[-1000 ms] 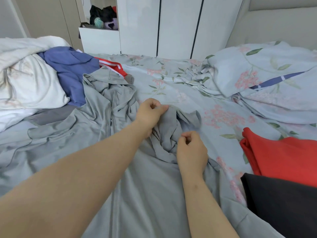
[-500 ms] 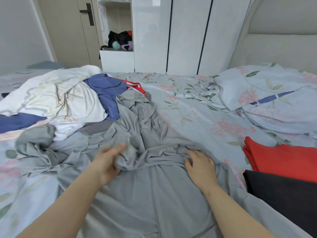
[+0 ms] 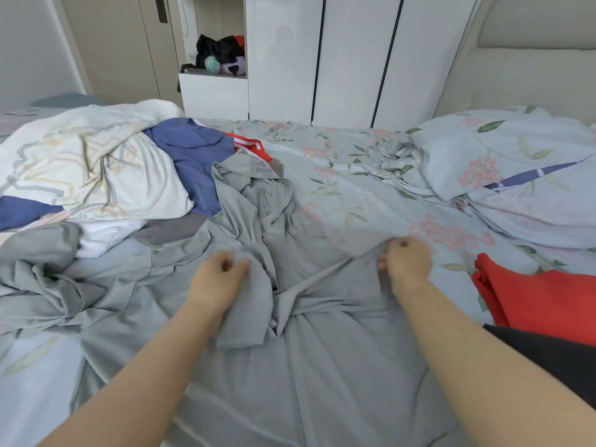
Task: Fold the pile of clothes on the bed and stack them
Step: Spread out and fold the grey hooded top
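A large grey garment [image 3: 306, 366] lies spread and creased across the bed in front of me. My left hand [image 3: 217, 280] pinches a bunched fold of it near the middle. My right hand [image 3: 406, 264] grips its right edge with curled fingers, and the cloth between my hands is pulled fairly taut. Behind it, at the left, lies the unfolded pile: a white printed piece [image 3: 93, 169], a blue garment [image 3: 193, 156] and a red one with white stripes [image 3: 250, 146]. At the right edge a folded red garment [image 3: 538, 301] lies on a folded black one [image 3: 548, 359].
The bed has a pale floral sheet [image 3: 354, 188], with a matching pillow [image 3: 516, 162] at the right by the padded headboard [image 3: 532, 75]. White wardrobe doors [image 3: 348, 59] and an open shelf holding small items [image 3: 222, 56] stand beyond the bed.
My hands have moved apart, the right one out to the garment's right edge, and the bunched grey cloth between them has been drawn flatter. The view has tilted up slightly.
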